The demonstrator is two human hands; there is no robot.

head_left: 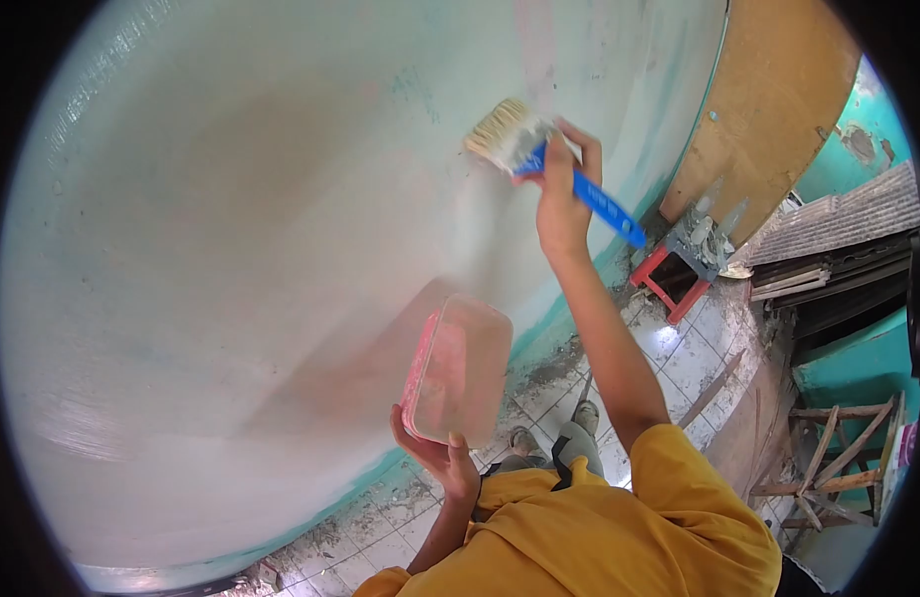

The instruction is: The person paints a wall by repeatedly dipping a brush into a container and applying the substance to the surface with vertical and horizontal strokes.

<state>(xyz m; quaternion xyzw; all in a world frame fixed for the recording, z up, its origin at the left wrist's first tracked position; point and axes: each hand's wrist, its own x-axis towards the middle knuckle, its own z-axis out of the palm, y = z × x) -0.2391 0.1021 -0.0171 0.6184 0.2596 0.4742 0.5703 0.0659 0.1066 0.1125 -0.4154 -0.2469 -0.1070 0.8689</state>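
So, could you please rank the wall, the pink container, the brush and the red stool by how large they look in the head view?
1. wall
2. pink container
3. brush and red stool: these look alike, and the stool is farther away, so they stay unranked.

We find no lettering, label, brand mark, number or sign that we can read anywhere here; the pale wall [231, 249], the pink plastic tub [458, 370] and the blue brush handle [604, 207] show us no writing at all, and the clutter at the right edge is too small and blurred for us to make out any print
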